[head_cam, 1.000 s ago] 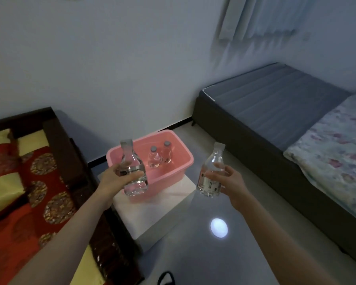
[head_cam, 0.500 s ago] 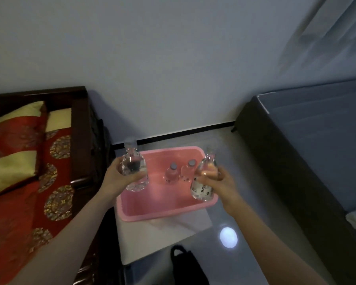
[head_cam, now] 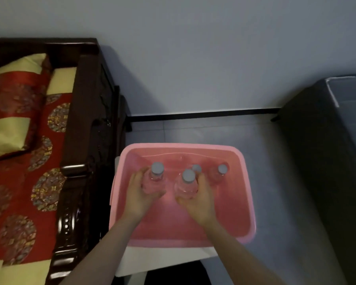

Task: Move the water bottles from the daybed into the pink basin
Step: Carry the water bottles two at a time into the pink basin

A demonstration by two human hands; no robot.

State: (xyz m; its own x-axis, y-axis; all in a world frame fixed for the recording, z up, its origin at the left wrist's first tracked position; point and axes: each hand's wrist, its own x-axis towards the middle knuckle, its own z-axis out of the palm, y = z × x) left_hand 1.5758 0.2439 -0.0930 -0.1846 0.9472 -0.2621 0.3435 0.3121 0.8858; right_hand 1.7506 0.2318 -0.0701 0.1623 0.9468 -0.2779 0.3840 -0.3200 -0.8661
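Observation:
The pink basin (head_cam: 247, 202) sits on a white stand between the daybed and a dark bed. Both my hands are down inside it. My left hand (head_cam: 140, 194) grips a clear water bottle (head_cam: 155, 179) with a grey cap, held upright in the basin's left half. My right hand (head_cam: 197, 199) grips a second clear bottle (head_cam: 185, 185), upright near the middle. Behind them two more grey-capped bottles stand in the basin, one (head_cam: 196, 168) partly hidden by my right hand, the other (head_cam: 220, 174) at the back right. Whether the held bottles rest on the bottom I cannot tell.
The dark wooden daybed frame (head_cam: 78, 153) with a red and gold cushion (head_cam: 19, 182) runs along the left, touching the white stand (head_cam: 162, 260). A dark grey bed (head_cam: 325, 161) stands on the right. Grey floor and a wall lie beyond the basin.
Both hands have gone from holding the bottles above the basin's rim to down inside it. My view has tipped to look nearly straight down at the basin.

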